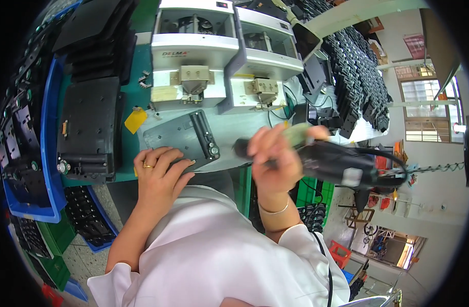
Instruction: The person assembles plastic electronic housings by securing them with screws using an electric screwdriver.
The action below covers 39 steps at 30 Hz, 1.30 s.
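A flat dark grey panel (pixel 175 138) lies on the light worktop in front of me, with a black bar and round fittings along its right edge. My left hand (pixel 163 166) rests over its near left edge, palm down. The left thumb and fingertips come close together around a small bright piece, too small to name. Right of the panel, my right hand (pixel 278 158) is wrapped around a black electric screwdriver (pixel 341 163), held in the air and blurred by motion. Its dark tip end (pixel 241 148) points left toward the panel, apart from it.
Two white-and-grey machines (pixel 196 51) stand behind the panel. Stacked dark panels (pixel 91 123) are on the left, beside a blue bin (pixel 50 153) of parts. A yellow tag (pixel 136 121) lies near the panel. Many black parts (pixel 357 71) are piled at the far right.
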{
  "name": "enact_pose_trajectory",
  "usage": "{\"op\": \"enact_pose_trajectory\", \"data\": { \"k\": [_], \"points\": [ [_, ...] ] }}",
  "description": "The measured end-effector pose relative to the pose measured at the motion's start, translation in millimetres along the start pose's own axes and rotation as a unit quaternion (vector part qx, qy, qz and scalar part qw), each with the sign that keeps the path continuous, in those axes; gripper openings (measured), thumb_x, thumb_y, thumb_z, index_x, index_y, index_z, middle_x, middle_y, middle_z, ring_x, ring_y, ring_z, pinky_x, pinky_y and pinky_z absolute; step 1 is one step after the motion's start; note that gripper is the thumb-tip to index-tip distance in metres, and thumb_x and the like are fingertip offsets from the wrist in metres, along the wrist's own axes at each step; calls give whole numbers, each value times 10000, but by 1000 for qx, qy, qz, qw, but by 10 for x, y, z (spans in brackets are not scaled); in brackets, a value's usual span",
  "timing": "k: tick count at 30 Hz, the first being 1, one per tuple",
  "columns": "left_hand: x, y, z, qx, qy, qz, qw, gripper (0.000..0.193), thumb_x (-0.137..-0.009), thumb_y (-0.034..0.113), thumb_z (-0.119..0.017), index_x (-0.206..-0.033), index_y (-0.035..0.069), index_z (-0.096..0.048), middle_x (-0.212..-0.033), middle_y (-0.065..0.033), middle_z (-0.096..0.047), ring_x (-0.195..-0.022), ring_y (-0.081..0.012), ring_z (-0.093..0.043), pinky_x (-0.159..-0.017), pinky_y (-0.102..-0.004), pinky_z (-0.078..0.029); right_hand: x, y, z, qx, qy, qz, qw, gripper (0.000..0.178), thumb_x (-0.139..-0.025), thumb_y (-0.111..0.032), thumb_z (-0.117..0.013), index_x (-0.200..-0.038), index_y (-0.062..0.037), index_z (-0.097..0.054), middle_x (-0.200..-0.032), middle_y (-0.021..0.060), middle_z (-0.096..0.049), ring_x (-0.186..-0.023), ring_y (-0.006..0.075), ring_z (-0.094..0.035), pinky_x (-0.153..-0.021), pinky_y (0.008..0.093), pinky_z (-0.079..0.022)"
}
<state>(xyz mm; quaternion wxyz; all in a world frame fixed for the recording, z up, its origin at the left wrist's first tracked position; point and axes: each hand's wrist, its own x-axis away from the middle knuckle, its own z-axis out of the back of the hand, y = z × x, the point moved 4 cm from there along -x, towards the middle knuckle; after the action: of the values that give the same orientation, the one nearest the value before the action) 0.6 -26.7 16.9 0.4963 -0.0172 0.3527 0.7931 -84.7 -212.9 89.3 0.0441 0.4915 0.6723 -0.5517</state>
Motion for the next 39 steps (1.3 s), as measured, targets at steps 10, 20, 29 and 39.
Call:
{"op": "enact_pose_trajectory", "data": {
  "k": [10,20,29,39],
  "points": [
    [-68,8,5,13,-14,15,1000,297,-681,200,-807,-941,125,-684,-1051,-33,-604,-1065,-243,-542,-966,-430,-316,-680,-105,326,163,88,120,975,490,-860,-27,-570,-1273,-56,-307,-578,84,-501,-485,178,-503,-522,348,-505],
    [-62,-1,-7,9,-21,27,999,297,-688,206,-805,-958,152,-694,-1074,1,-598,-1097,-201,-532,-1001,-430,-308,-656,-52,365,151,62,99,982,474,-852,-29,-583,-1250,-45,-328,-596,84,-517,-486,167,-506,-528,341,-506],
    [-57,6,0,15,-11,21,1000,304,-675,203,-812,-941,124,-689,-1055,-38,-603,-1072,-246,-535,-971,-420,-313,-686,-35,341,164,23,84,983,463,-854,-2,-582,-1238,-54,-329,-607,80,-520,-505,163,-517,-533,323,-501],
    [-35,-39,20,29,-4,56,998,299,-677,207,-802,-929,123,-666,-1097,-42,-606,-1106,-257,-525,-980,-432,-316,-768,-27,307,82,-24,19,996,448,-846,50,-566,-1238,-11,-359,-620,86,-521,-480,153,-503,-505,322,-485]
  ]
}}
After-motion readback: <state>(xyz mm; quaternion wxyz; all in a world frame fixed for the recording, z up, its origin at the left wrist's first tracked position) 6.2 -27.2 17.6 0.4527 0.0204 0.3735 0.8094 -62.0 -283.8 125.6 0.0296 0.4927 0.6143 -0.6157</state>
